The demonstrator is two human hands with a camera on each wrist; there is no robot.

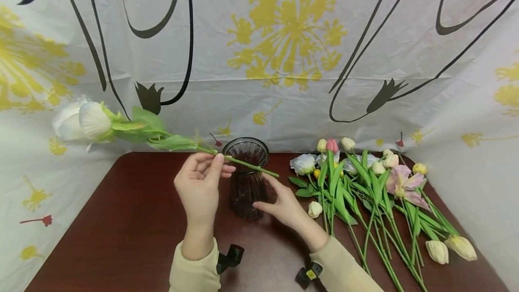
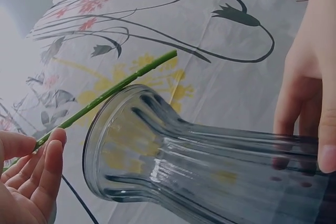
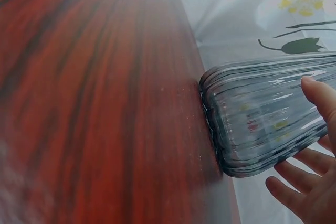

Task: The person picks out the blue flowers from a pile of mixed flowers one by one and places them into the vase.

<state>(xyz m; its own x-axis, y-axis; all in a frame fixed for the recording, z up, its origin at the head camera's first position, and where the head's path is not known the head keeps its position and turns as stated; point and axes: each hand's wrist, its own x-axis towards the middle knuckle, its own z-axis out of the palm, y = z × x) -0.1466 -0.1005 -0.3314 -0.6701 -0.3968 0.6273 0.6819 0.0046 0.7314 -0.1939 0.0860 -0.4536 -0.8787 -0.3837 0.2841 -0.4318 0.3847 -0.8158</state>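
One white flower (image 1: 83, 123) held level, stem end toward vase (image 1: 246, 179).

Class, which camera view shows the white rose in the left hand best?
The head view: the whole white rose shows, bloom to stem tip, pinched by the left hand. The left wrist view shows only its bare stem over the vase; the right wrist view shows none of it.

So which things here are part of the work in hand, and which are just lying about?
In hand: white flower, pinched by its stem in the left hand; glass vase, steadied by the right hand.
Lying about: loose flowers on the table; printed cloth behind.
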